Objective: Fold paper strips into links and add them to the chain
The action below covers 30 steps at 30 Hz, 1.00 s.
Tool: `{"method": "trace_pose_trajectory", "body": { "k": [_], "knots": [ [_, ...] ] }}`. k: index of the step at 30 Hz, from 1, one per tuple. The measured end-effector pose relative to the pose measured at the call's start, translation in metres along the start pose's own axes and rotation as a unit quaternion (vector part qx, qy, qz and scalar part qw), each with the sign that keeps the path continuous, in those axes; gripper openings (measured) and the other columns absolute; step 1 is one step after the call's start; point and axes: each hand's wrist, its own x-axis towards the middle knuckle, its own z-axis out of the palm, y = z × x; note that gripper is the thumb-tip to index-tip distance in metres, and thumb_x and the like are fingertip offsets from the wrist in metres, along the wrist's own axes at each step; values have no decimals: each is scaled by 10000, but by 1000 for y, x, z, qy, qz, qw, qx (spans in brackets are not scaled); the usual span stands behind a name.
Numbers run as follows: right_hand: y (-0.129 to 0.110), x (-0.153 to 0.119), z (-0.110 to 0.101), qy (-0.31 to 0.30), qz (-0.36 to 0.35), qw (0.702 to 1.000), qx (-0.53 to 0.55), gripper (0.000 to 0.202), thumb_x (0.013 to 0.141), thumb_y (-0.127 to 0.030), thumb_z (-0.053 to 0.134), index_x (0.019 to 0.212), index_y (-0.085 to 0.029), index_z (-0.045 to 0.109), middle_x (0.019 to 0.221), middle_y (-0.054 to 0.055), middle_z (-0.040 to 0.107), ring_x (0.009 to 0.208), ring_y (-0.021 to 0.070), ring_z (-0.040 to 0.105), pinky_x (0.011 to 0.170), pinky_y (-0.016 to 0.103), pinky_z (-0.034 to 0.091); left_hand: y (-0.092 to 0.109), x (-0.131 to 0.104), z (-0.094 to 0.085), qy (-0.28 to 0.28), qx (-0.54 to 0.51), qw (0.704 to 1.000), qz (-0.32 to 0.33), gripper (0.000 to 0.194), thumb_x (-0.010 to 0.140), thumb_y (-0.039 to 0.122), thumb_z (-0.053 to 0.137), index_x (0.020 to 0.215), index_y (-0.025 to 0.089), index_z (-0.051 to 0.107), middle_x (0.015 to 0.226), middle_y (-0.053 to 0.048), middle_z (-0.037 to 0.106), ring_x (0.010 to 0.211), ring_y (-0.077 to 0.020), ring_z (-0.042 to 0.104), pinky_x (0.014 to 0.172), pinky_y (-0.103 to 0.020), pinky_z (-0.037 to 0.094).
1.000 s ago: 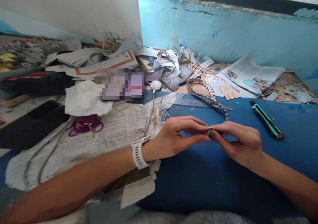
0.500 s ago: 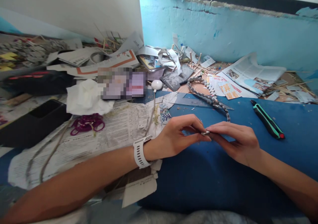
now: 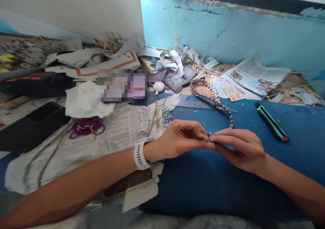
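My left hand (image 3: pixel 182 139), with a white watch (image 3: pixel 140 154) on its wrist, is closed in a pinch at the middle of the blue tabletop. Between its thumb and fingers is a small folded paper piece (image 3: pixel 209 141). My right hand (image 3: pixel 242 147) meets it fingertip to fingertip and pinches the same piece from the other side. A braided grey-and-white folded-paper chain (image 3: pixel 224 109) curves from behind my right fingers back over a clear plastic set square (image 3: pixel 186 102). Whether the pinched piece is joined to the chain is hidden by my fingers.
A black-and-green utility knife (image 3: pixel 272 122) lies at the right. On the left are spread newspaper (image 3: pixel 122 127), purple cord (image 3: pixel 87 127), white tissue (image 3: pixel 86 100) and a black box (image 3: pixel 35 126). Paper scraps and thin sticks (image 3: pixel 200 67) line the wall, near a white cabled device (image 3: pixel 158 86).
The small folded paper piece has dropped slightly between my fingertips and tilted. A bit of the chain now shows just above the fingertips. The whole view has shifted a little.
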Motion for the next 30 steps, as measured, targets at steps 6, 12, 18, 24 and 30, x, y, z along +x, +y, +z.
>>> {"method": "trace_pose_trajectory", "body": {
  "k": [6,12,18,24,30],
  "knots": [
    [-1,4,-1,15,32,999,15,221,895,-64,742,1084,-174,711,941,71,795,793,134,762,699,217,582,4,0,-2,-27,18,999,15,168,797,130,861,814,121,694,932,-63,743,860,-134,712,786,-247,591],
    [-4,5,-2,5,47,998,33,227,883,-54,731,1069,-182,704,893,61,776,741,140,744,649,240,570,6,0,-3,-32,91,994,49,111,843,166,832,849,132,726,946,-74,750,862,-152,723,773,-259,586],
    [-11,3,-4,17,38,999,14,226,872,-69,739,1042,-210,692,868,44,773,736,155,752,652,245,585,9,2,-7,-70,142,982,101,83,860,183,820,892,135,761,948,-90,775,891,-170,750,812,-265,609],
    [-3,1,-3,4,18,1000,-13,276,884,-66,729,1117,-205,677,929,50,774,768,148,741,684,242,580,12,1,-10,-65,244,960,122,137,934,183,740,1066,153,766,984,-91,783,892,-159,746,800,-253,604],
    [3,1,0,-4,18,1000,-1,303,906,-58,706,1171,-195,656,971,66,765,800,147,728,704,243,575,11,1,-13,-52,258,953,153,89,938,184,733,1010,164,782,994,-94,795,890,-162,761,813,-258,613]
  ]
}}
